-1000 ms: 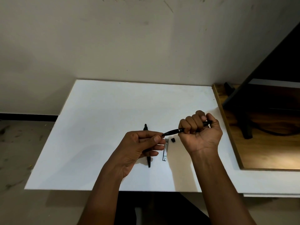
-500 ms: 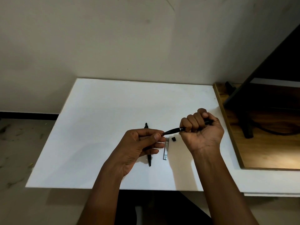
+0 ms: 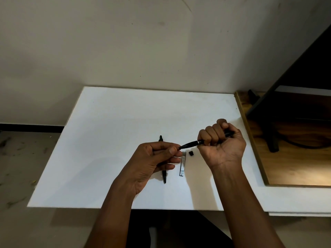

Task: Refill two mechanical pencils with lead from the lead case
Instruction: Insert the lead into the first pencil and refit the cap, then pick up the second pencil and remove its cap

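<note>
- While the second pencil (image 3: 163, 164) lies flat on the white desk (image 3: 111, 122) left of the lead case (image 3: 182, 163), the left hand (image 3: 154, 161) above it pinches the held pencil's tip.
- The lead case lies on the desk, a small black cap (image 3: 191, 153) just right of its far end.
- Right of the case, the right hand (image 3: 222, 142) makes a fist-like grip closed around the held pencil (image 3: 190, 144).
</note>
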The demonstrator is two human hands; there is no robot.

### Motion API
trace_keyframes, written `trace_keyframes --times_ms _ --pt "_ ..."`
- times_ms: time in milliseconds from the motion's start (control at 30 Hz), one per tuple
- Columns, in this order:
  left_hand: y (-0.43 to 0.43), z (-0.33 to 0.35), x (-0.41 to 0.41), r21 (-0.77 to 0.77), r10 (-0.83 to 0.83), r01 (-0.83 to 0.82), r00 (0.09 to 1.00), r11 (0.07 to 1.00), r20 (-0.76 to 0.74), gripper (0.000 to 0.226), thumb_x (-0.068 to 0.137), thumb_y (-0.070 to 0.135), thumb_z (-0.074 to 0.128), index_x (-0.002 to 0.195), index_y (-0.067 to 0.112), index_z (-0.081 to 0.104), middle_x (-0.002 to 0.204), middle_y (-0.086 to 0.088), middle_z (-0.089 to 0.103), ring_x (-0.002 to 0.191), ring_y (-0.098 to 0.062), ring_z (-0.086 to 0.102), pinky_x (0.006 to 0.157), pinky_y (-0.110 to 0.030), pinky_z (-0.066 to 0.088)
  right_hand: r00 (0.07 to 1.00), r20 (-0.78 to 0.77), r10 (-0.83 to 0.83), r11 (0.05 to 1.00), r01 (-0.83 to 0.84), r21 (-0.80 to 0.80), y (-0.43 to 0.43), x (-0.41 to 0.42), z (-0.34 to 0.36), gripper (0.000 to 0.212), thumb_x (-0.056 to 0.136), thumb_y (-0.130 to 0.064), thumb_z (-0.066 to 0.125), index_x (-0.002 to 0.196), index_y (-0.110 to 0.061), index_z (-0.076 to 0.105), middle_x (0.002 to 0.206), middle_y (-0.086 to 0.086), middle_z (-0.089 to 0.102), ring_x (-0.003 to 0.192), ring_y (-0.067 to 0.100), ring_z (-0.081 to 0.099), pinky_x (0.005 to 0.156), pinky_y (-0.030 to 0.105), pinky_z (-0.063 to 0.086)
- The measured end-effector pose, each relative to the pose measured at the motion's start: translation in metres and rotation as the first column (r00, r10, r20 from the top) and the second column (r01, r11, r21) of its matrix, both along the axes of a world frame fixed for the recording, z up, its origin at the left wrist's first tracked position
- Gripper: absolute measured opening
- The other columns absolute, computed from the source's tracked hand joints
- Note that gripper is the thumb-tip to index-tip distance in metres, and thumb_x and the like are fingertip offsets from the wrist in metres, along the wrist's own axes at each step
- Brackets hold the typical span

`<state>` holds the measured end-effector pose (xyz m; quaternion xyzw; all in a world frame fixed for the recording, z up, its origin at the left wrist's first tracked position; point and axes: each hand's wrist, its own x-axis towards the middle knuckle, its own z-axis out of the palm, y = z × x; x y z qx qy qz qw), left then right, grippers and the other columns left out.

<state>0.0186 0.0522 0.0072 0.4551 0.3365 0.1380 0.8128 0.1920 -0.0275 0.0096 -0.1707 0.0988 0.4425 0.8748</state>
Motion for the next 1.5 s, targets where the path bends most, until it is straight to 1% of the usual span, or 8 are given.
trace_keyframes --times_ms 600,733,800,900,1033,1233,1367,1500 --pt "0.001 -0.006 0.0 0.018 -0.01 0.01 1.0 1.0 -0.001 0.024 0.072 0.03 0.079 0.092 0.017 0.083 0.093 -0.011 0.081 0.082 -0.016 0.077 0.068 -0.021 0.059 0.998 -0.042 0.046 0.999 -0.046 0.015 -0.001 0.0 -0.002 0.041 0.096 -0.039 0.04 0.067 -0.011 0.05 0.047 -0.004 0.025 0.044 0.011 0.013 0.042 0.025 0.019" --pt "0.005 -0.007 0.0 0.023 0.052 -0.051 0.997 0.998 -0.056 0.019 0.079 0.026 0.078 0.092 0.014 0.083 0.091 -0.009 0.081 0.078 -0.016 0.077 0.065 -0.021 0.06 0.998 0.013 0.064 0.997 -0.064 -0.033 0.0 0.001 0.001 0.029 0.089 -0.035 0.047 0.083 -0.008 0.056 0.064 0.001 0.035 0.054 0.014 0.032 0.055 0.027 0.03" --pt "0.007 -0.011 -0.001 0.073 0.159 -0.15 0.977 0.986 -0.142 0.011 0.086 0.02 0.076 0.091 0.013 0.082 0.084 -0.007 0.08 0.071 -0.014 0.074 0.063 -0.022 0.06 0.993 0.057 0.107 0.985 -0.098 -0.139 0.003 0.004 0.002 0.015 0.088 -0.018 0.047 0.09 -0.007 0.057 0.07 0.004 0.041 0.058 0.015 0.04 0.059 0.027 0.039" --pt "0.011 -0.019 -0.003 0.173 0.349 -0.309 0.891 0.935 -0.29 0.008 0.088 0.018 0.074 0.085 0.013 0.08 0.07 -0.003 0.076 0.061 -0.013 0.069 0.059 -0.024 0.058 0.976 0.135 0.169 0.926 -0.11 -0.361 0.01 0.006 -0.001 0.017 0.104 -0.007 0.044 0.11 -0.001 0.059 0.083 0.012 0.058 0.068 0.022 0.062 0.067 0.035 0.06" --pt "0.012 -0.026 -0.002 0.311 0.43 -0.325 0.822 0.893 -0.374 0.01 0.09 0.018 0.072 0.089 0.009 0.076 0.071 -0.007 0.074 0.055 -0.015 0.063 0.052 -0.024 0.051 0.863 0.381 0.33 0.796 -0.038 -0.604 0.015 -0.006 -0.011 0.024 0.105 -0.012 0.051 0.124 0.001 0.054 0.112 0.024 0.071 0.091 0.033 0.077 0.089 0.046 0.06" --pt "0.008 -0.033 -0.002 0.517 0.417 -0.149 0.788 0.843 -0.453 0.01 0.088 0.024 0.073 0.085 0.015 0.077 0.074 -0.006 0.076 0.062 -0.02 0.069 0.068 -0.033 0.058 0.676 0.48 0.56 0.586 0.088 -0.806 0.017 -0.03 -0.019 0.031 0.089 -0.026 0.076 0.095 0.002 0.066 0.076 0.013 0.079 0.073 0.027 0.079 0.064 0.034 0.064" --pt "0.004 -0.032 0.001 0.617 0.394 0.023 0.75 0.786 -0.53 0.019 0.082 0.04 0.078 0.081 0.021 0.075 0.072 0.003 0.075 0.072 -0.016 0.072 0.066 -0.026 0.054 0.401 0.531 0.746 0.397 0.373 -0.839 0.019 -0.038 -0.024 0.03 0.082 -0.039 0.078 0.076 -0.01 0.072 0.066 -0.001 0.075 0.068 0.017 0.072 0.067 0.032 0.056" --pt "0.0 -0.029 0.005 0.628 0.393 0.077 0.719 0.775 -0.573 0.025 0.076 0.046 0.081 0.082 0.023 0.074 0.074 0.008 0.074 0.075 -0.01 0.069 0.06 -0.022 0.044 0.354 0.521 0.777 0.348 0.448 -0.823 0.019 -0.038 -0.028 0.031 0.081 -0.039 0.078 0.07 -0.011 0.074 0.066 -0.002 0.072 0.069 0.016 0.067 0.068 0.03 0.051"
